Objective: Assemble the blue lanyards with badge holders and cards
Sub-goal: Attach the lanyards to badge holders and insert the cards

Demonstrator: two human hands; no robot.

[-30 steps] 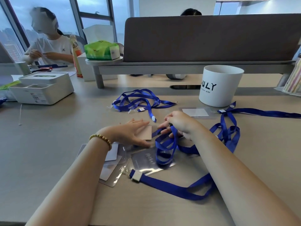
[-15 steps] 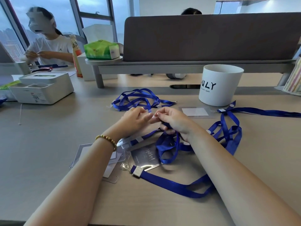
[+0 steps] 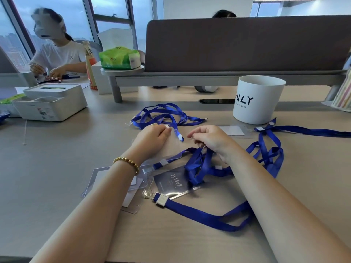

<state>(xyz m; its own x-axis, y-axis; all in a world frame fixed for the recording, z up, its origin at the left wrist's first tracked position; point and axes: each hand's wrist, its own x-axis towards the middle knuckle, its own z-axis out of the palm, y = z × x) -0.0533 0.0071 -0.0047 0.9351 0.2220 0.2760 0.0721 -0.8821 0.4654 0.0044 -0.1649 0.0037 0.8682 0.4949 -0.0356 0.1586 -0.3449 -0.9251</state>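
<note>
My left hand point(image 3: 152, 139) is curled over the top of a clear badge holder point(image 3: 171, 149) that holds a beige card, and pinches its far edge. My right hand point(image 3: 210, 139) is closed on a blue lanyard point(image 3: 201, 164) whose strap bunches under it and loops towards me. A white clip point(image 3: 161, 199) joins that strap's near end to a holder with a dark card point(image 3: 171, 183). Under my left forearm lies a stack of clear holders with white cards point(image 3: 104, 177). Two more blue lanyards lie on the table, one far point(image 3: 163, 112) and one to the right point(image 3: 269, 149).
A white cup point(image 3: 258, 99) stands at the back right, with a holder and white card point(image 3: 231, 130) in front of it. A white organiser box point(image 3: 51, 103) sits at the left. A grey shelf with a divider point(image 3: 228, 78) runs along the back. A person point(image 3: 57, 54) works at the far left.
My left hand has left the flat beige card and now grips the clear holder farther away. My right hand rose with the lanyard, met the left, then drew slightly apart.
</note>
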